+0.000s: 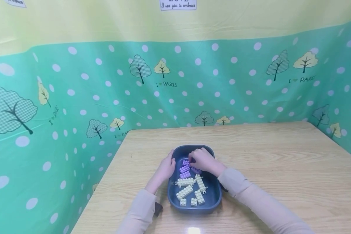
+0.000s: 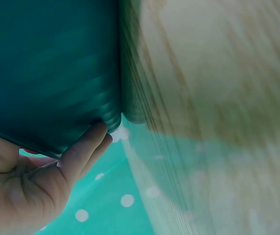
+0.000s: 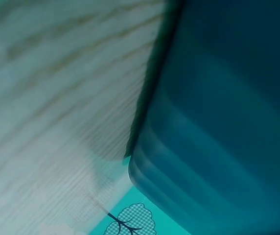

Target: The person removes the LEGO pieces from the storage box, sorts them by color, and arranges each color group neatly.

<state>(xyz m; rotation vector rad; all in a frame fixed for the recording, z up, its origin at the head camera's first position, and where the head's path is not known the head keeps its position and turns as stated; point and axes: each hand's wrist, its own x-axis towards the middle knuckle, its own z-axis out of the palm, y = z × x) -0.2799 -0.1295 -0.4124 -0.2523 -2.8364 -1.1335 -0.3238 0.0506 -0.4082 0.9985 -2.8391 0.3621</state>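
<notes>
A dark blue plastic tub (image 1: 213, 199) stands on the table with building bricks in it. My left hand (image 1: 166, 165) grips the tub's left wall, its fingers (image 2: 79, 152) along the outside. Over the tub's far part, my right hand (image 1: 203, 160) reaches in with bent fingers, pinching a purple brick that is mostly hidden. Several purple bricks (image 1: 185, 175) lie just left of and below that hand. Cream bricks fill the near part: long ones (image 1: 185, 192) and small square ones (image 1: 183, 202). The right wrist view shows only the tub's outer wall (image 3: 218, 147), no fingers.
The wooden table (image 1: 266, 152) extends around the tub on all sides. A green dotted cloth (image 1: 187, 84) with tree prints hangs behind and at both sides. A small dark object (image 1: 158, 208) shows beside the left sleeve.
</notes>
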